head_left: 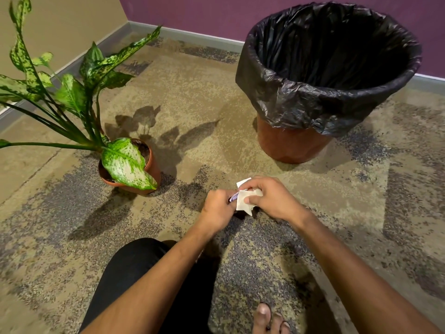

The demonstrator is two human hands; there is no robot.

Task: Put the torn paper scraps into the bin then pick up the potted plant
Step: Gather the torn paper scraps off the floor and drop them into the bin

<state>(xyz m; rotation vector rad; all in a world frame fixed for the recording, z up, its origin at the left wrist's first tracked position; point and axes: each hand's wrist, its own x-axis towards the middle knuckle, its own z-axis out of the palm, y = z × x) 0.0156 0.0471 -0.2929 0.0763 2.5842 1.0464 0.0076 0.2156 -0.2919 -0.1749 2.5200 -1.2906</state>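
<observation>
My left hand and right hand both pinch the torn paper scraps low over the carpet. The bin stands ahead right, the potted plant ahead left, both well apart from my hands.

Both hands low over carpet, left hand and right hand together pinching paper scraps. Potted plant at left, bin with black liner upper right, well apart.
</observation>
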